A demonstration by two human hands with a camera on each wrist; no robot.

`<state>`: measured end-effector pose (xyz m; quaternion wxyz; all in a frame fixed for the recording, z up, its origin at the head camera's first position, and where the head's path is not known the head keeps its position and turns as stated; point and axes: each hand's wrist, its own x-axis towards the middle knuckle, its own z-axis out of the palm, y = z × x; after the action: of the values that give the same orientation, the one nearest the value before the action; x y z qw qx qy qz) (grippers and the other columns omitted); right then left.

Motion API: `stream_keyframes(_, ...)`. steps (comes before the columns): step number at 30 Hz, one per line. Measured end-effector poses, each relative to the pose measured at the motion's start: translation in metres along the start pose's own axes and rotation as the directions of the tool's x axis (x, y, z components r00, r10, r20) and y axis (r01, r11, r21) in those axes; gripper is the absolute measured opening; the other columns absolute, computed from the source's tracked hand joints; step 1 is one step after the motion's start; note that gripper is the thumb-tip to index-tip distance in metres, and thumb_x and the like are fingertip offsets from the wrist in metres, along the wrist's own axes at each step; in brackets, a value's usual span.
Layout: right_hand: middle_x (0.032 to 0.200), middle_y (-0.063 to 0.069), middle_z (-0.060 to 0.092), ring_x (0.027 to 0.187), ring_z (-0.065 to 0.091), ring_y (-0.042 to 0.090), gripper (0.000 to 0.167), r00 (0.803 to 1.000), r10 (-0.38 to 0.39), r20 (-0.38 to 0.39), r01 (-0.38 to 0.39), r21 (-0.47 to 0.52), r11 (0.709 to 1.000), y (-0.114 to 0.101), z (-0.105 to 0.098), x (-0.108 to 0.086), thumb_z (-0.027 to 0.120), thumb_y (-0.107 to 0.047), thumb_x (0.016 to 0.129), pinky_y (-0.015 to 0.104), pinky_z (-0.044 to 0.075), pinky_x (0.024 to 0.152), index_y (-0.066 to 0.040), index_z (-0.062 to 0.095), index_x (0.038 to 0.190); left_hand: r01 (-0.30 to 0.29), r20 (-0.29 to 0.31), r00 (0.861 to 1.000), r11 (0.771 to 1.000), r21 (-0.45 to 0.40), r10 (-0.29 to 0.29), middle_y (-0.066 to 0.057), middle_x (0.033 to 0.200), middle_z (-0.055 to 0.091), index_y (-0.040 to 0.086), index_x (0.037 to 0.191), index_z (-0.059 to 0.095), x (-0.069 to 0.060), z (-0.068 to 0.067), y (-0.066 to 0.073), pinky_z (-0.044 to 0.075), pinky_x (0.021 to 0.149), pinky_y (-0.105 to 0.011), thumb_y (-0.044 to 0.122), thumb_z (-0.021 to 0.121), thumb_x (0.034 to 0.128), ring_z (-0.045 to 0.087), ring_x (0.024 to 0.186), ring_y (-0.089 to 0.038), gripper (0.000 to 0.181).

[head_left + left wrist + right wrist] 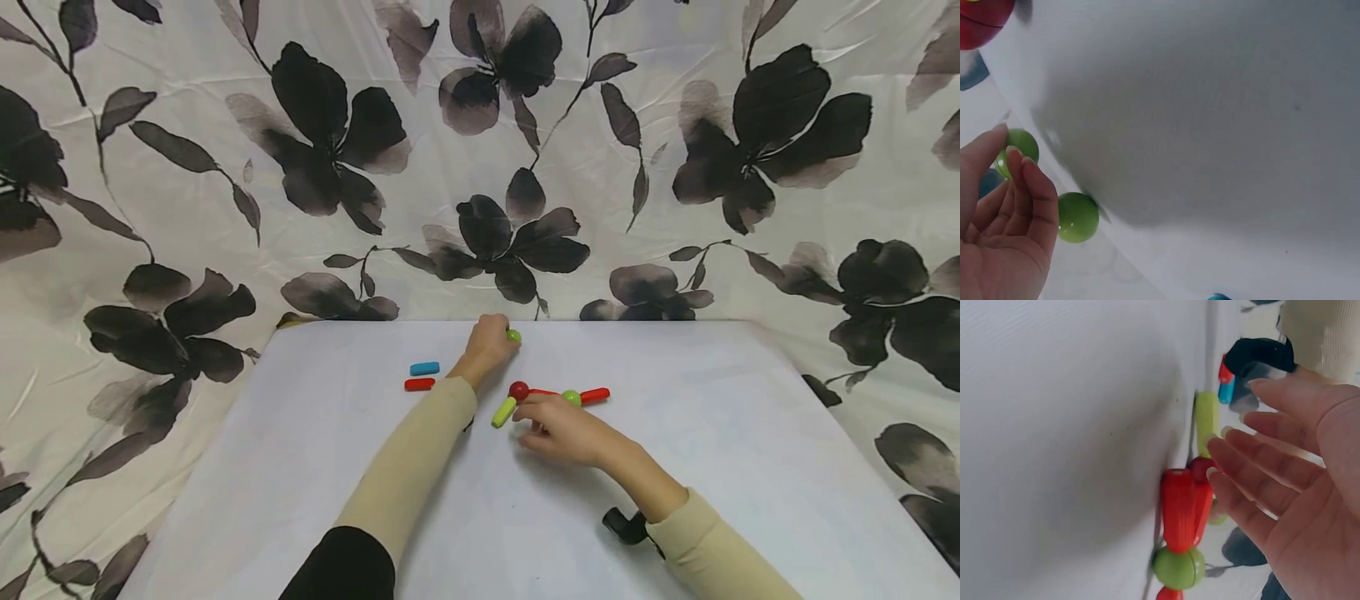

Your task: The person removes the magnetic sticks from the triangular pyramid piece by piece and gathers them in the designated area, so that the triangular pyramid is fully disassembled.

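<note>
My left hand [491, 340] is at the table's far edge, its thumb and fingertips pinching a green ball [1027, 145]. Another green ball [1079, 217] lies beside its fingers in the left wrist view; the hand hides it from the head view. Before my right hand [566, 429] lies a joined piece: a red ball [519, 390] with a yellow-green stick [504, 412] and a red stick [1179, 509], then a green ball [572, 398] and another red stick [595, 396]. The right fingers are loosely spread near the red ball; contact cannot be told.
Left of the left forearm, a blue stick [424, 368] and a red stick [420, 384] lie on the white table [300, 467]. A black wrist device [626, 527] hangs under the right sleeve. Flowered cloth [637, 100] hangs behind the table.
</note>
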<state>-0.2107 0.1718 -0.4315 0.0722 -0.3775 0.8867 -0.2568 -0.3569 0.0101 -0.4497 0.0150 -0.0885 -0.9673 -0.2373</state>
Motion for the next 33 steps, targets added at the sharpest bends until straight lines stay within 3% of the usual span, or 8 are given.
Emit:
stream_keyframes(6, 0.103, 0.005, 0.069, 0.083, 0.058, 0.013, 0.024, 0.998, 0.050, 0.027, -0.050, 0.011, 0.999, 0.006, 0.005, -0.004, 0.072, -0.013, 0.094, 0.029, 0.053, 0.080, -0.002, 0.073, 0.115, 0.054, 0.017, 0.998, 0.998, 0.034, -0.054, -0.012, 0.093, 0.066, -0.001, 0.099, 0.068, 0.000, 0.007, -0.003, 0.049, 0.074, -0.036, 0.016, 0.075, 0.0938, 0.053, 0.078, -0.021, 0.020)
stream_keyframes(15, 0.105, 0.006, 0.071, 0.090, 0.062, 0.019, 0.023, 0.997, 0.081, 0.012, -0.081, 0.016, 0.997, 0.016, -0.001, -0.009, 0.071, -0.011, 0.094, 0.037, 0.054, 0.087, -0.002, 0.072, 0.115, 0.044, 0.062, 0.997, 0.999, 0.013, -0.045, -0.015, 0.116, 0.069, -0.001, 0.126, 0.064, -0.005, 0.000, -0.003, 0.054, 0.092, -0.040, 0.022, 0.072, 0.0970, 0.063, 0.094, -0.024, 0.038)
stream_keyframes(22, 0.106, 0.010, 0.071, 0.092, 0.065, 0.025, 0.026, 0.991, 0.118, -0.060, -0.116, 0.030, 0.993, 0.026, -0.019, -0.009, 0.072, -0.005, 0.092, 0.040, 0.054, 0.085, 0.002, 0.071, 0.117, -0.040, 0.123, 0.992, 0.999, -0.011, 0.041, -0.009, 0.095, 0.067, 0.003, 0.123, 0.068, -0.031, -0.019, -0.014, 0.053, 0.075, -0.035, 0.029, 0.072, 0.0969, 0.060, 0.083, -0.022, 0.038)
stream_keyframes(26, 0.101, 0.008, 0.069, 0.089, 0.062, 0.023, 0.030, 0.980, 0.164, -0.113, -0.166, -0.006, 0.986, 0.032, -0.020, -0.003, 0.074, -0.007, 0.092, 0.040, 0.054, 0.082, 0.001, 0.070, 0.120, -0.076, 0.231, 0.970, 0.996, -0.041, 0.083, -0.005, 0.087, 0.063, 0.003, 0.120, 0.068, -0.055, -0.030, -0.023, 0.048, 0.068, -0.029, 0.031, 0.072, 0.0971, 0.057, 0.077, -0.019, 0.037)
stream_keyframes(33, 0.118, 0.012, 0.065, 0.113, 0.056, 0.028, 0.046, 0.955, 0.255, -0.154, -0.266, -0.056, 0.962, 0.040, -0.009, 0.013, 0.077, -0.021, 0.093, 0.046, 0.049, 0.099, -0.001, 0.064, 0.132, -0.071, 0.392, 0.912, 0.987, -0.142, 0.122, -0.004, 0.086, 0.061, 0.003, 0.115, 0.069, -0.099, -0.037, -0.033, 0.045, 0.066, -0.027, 0.030, 0.074, 0.0957, 0.055, 0.074, -0.016, 0.033)
